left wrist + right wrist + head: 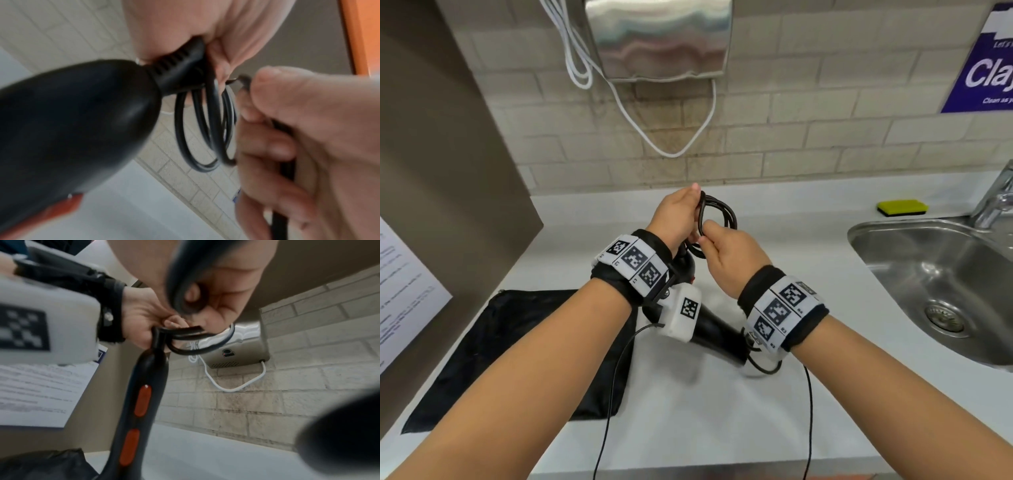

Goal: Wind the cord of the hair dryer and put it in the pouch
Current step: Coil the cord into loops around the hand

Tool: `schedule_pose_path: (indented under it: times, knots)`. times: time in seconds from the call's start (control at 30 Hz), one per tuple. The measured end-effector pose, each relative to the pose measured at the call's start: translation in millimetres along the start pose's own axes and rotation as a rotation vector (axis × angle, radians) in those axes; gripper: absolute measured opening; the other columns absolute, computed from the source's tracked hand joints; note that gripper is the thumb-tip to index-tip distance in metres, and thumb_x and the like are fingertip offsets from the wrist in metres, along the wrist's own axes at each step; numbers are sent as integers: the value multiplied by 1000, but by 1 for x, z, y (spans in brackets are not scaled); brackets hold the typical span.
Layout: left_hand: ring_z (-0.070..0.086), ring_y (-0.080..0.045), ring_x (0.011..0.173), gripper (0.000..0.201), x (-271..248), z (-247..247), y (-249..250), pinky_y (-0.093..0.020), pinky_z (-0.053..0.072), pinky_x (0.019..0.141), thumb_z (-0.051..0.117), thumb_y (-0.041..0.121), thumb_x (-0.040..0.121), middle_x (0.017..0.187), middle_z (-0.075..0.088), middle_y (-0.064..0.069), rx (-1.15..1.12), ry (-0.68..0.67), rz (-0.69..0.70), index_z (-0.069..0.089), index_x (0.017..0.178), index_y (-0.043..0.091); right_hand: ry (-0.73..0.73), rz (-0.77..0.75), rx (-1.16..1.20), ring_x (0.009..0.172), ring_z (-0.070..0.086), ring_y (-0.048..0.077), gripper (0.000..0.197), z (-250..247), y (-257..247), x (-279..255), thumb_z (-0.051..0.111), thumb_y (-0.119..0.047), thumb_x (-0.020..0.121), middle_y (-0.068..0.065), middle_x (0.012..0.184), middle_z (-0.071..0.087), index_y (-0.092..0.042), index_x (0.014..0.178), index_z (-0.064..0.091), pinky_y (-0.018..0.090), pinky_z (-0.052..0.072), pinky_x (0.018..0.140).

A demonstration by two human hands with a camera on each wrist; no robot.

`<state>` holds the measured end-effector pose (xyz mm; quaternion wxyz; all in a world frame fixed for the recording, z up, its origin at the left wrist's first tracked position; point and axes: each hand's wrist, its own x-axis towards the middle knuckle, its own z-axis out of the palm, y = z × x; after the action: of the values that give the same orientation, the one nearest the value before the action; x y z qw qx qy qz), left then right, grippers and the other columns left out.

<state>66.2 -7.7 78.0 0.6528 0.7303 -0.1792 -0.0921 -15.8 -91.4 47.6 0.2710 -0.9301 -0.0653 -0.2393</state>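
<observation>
Both hands are raised over the counter. My left hand (688, 212) grips a small coil of the black cord (724, 212) where it leaves the hair dryer's handle. My right hand (710, 240) pinches a strand of the same cord just to the right of the coil. In the left wrist view the cord loops (205, 129) hang from the left hand (205, 24) beside the right hand (298, 129). The black hair dryer (709, 332), with red buttons on its handle (144, 394), hangs below the hands. The black pouch (517, 349) lies flat on the counter at the left.
A steel sink (893, 246) with a tap (996, 198) is at the right, and a yellow sponge (902, 207) lies behind it. A wall hand dryer (657, 37) with a white cable (671, 150) hangs above. A printed sheet (400, 291) is on the left wall.
</observation>
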Motion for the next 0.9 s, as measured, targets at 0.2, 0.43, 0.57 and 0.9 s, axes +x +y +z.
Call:
schedule_pose_path:
  times: [0.2,0.43,0.57,0.9]
  knots:
    - [24,-7,35,40,-3,-6,2,-19,24,35,53,39,93,47,31,7,-71,-48,-33,38,64,17,12,1,-80,68,45,27,21,7,9,0,38,-19,96,7,80,45,-3,92,51,37,40,60]
    - [22,-6,35,36,-7,-8,4,-18,21,36,56,33,92,43,29,10,-98,-62,-47,39,64,19,468,51,250,77,43,-8,20,14,17,3,44,-16,90,5,102,37,2,97,50,13,37,67]
    - [22,-6,34,33,-8,-8,6,-17,22,36,55,32,93,43,29,10,-117,-69,-55,41,66,18,211,313,479,74,53,1,16,11,20,20,39,-16,97,2,92,54,-8,102,52,20,43,70]
    - [25,-6,35,31,-6,-3,13,-23,38,45,47,36,96,53,28,3,-173,-39,-87,53,77,13,373,239,354,53,40,6,8,5,17,36,40,-16,97,-8,60,41,-13,90,36,14,34,48]
